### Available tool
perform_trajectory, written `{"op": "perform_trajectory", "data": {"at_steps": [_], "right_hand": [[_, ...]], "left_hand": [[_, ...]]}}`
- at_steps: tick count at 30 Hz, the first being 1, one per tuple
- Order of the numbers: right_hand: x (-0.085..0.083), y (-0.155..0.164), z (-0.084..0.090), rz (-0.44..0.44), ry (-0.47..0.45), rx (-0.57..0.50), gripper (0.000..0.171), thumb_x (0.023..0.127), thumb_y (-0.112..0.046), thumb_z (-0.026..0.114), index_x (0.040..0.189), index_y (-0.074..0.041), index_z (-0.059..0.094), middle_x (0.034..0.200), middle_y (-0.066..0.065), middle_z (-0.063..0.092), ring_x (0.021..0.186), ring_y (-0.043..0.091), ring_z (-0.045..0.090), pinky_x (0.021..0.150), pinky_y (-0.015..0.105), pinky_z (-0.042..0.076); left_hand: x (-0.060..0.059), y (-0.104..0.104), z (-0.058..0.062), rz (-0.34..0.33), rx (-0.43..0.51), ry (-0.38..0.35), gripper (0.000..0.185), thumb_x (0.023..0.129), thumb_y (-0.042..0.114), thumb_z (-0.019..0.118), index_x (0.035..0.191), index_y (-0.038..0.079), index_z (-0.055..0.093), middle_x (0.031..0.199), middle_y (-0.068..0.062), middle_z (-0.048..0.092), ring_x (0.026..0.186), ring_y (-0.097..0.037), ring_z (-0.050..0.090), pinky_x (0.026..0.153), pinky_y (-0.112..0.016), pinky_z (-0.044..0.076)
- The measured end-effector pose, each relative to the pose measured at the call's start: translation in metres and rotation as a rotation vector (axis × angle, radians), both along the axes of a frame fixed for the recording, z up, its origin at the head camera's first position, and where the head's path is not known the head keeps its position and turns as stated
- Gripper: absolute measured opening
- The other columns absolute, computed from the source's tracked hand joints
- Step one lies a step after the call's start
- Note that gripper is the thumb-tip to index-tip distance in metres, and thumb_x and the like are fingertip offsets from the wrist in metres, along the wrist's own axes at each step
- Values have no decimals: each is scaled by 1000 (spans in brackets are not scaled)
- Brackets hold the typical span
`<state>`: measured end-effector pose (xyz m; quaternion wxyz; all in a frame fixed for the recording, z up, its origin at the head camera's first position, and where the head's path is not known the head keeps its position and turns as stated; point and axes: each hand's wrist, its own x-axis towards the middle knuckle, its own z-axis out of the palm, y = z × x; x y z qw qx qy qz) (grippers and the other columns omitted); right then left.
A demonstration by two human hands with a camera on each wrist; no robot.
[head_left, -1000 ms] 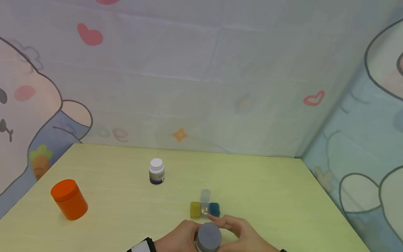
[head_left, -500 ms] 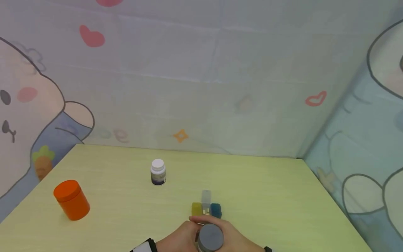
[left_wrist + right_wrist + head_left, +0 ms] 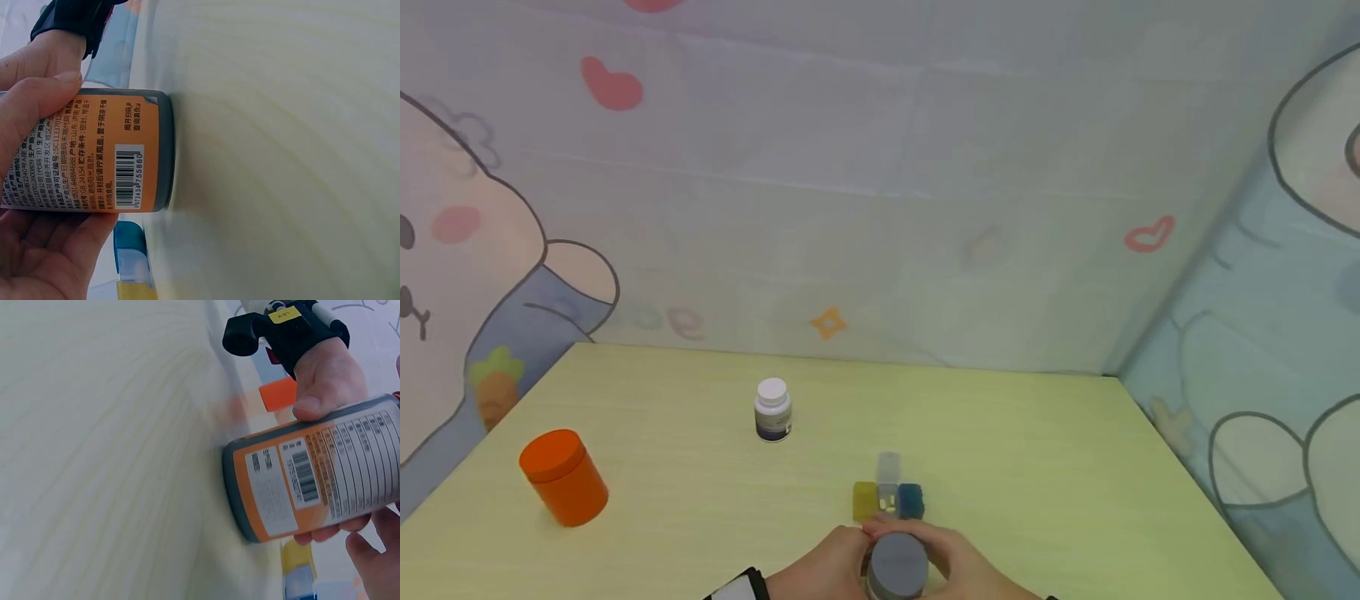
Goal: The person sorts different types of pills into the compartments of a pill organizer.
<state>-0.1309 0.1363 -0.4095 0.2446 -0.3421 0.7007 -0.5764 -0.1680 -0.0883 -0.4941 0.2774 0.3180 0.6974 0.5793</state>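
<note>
Grey-capped, the labelled bottle [image 3: 898, 568] was wrapped by both my left grip [image 3: 829, 565] and right grip [image 3: 964, 567] at the near side of the desk [image 3: 1037, 467], just before a pill box [image 3: 888, 490] that held pale pills [image 3: 891, 502], its clear lid [image 3: 888, 468] swung back, while an orange jar [image 3: 565, 479] and a white bottle [image 3: 773, 410] stood farther left.
</note>
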Motion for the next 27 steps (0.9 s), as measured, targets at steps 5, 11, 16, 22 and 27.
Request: {"op": "perform_trajectory", "data": {"at_steps": [5,11,16,22,27], "right_hand": [[0,8,1,-35,-29,9,62,99,-21,67,153,-1,42,160,20,38,137,-16,35,110,78,25],[3,4,0,-193,-25,37,52,92,-24,76,139,-6,61,154,19,49,147,35,40,103,83,27],[8,0,1,-289,-12,64,49,88,-25,81,131,-8,67,150,19,53,141,54,40,102,80,32],[12,1,-1,-378,59,109,53,85,-22,84,133,-9,67,146,13,58,129,23,61,99,77,38],[13,1,-7,-447,52,154,57,83,-25,85,135,-11,66,136,9,67,117,12,68,98,76,40]], "left_hand": [[-2,-2,-4,-12,-27,-28,40,87,37,81,124,25,70,113,11,74,104,-4,69,89,-22,54],[7,-1,16,-16,-25,-15,44,89,31,79,131,25,66,120,12,72,108,-3,67,91,-22,54],[-2,-1,-6,-33,2,11,47,88,37,80,131,28,66,118,11,73,107,-6,69,89,-23,55],[-2,1,-1,3,-10,-10,36,88,31,81,122,25,71,110,8,76,99,-9,72,85,-26,57],[-4,2,-12,0,-9,-13,34,86,40,81,117,28,73,106,10,77,96,-8,73,83,-24,57]]}}
